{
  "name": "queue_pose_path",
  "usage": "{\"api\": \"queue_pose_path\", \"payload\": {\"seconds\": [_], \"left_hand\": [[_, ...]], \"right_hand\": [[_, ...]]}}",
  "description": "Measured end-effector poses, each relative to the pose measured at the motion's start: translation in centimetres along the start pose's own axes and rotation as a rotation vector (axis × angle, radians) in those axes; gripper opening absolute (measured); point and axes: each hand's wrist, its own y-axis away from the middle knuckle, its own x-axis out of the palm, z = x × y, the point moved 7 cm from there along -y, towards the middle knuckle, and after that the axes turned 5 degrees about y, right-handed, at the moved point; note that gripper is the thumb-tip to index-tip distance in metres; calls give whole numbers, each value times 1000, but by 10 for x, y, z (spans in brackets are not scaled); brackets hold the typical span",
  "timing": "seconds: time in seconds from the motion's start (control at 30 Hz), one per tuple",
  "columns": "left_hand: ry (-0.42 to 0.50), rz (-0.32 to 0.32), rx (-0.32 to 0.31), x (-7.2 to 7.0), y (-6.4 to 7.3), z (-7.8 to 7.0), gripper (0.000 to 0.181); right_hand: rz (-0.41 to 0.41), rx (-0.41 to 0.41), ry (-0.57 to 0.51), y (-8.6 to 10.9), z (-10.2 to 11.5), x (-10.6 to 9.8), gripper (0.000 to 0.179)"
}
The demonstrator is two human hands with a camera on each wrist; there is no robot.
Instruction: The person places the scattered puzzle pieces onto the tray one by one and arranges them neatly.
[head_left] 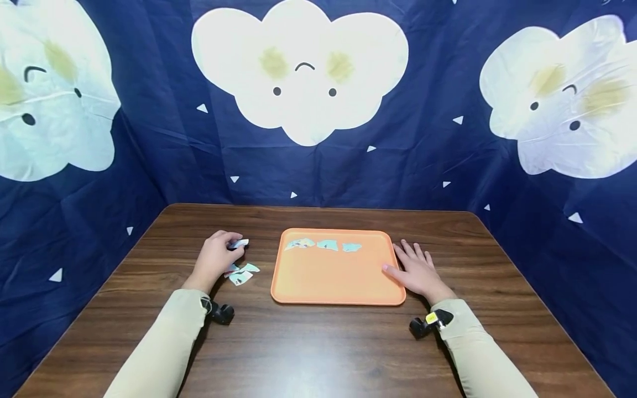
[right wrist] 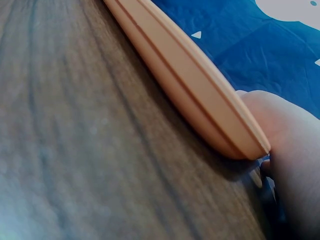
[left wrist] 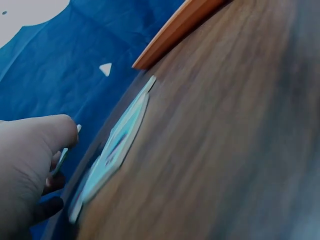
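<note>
My left hand [head_left: 216, 257] pinches a pale printed puzzle piece [head_left: 239, 243] between thumb and fingers, just left of the tray. Much of that piece is hidden behind the fingers in the left wrist view. Close by the hand, several loose light-blue puzzle pieces [head_left: 241, 277] overlap in a small pile, seen edge-on as flat, thick pieces [left wrist: 120, 137] from the left wrist. An orange tray [head_left: 338, 279] bears light-blue pieces [head_left: 327, 245] in a row along its far side. With fingers spread, my right hand [head_left: 417, 271] rests at the tray's right edge, the thumb over the rim.
The brown wooden table [head_left: 308, 342] carries everything. Dark blue fabric [head_left: 308, 171] with white clouds and triangles stands behind it and along both sides. The tray's raised wall [right wrist: 195, 85] shows in the right wrist view. Each wrist wears a small black camera [head_left: 222, 314].
</note>
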Motion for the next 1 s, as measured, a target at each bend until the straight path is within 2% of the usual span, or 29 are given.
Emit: {"api": "queue_pose_path", "payload": {"seconds": [0.2,0.33,0.6,0.73,0.83,1.0], "left_hand": [[-32,81,-18,14,-11,-24,38],[-14,92,-7,20,-21,-46,32],[36,113,71,41,-43,-89,29],[45,150,76,53,-48,-103,32],[8,168,92,61,-51,-113,34],[-70,164,152,75,-57,-134,37]], "right_hand": [[3,-3,-2,0,0,4,93],[13,-5,-5,-1,1,5,93],[-10,-3,8,0,-4,-1,92],[-3,-10,6,0,-3,-1,91],[4,-8,-4,0,-2,0,91],[-2,7,-5,-1,-1,-1,90]]}}
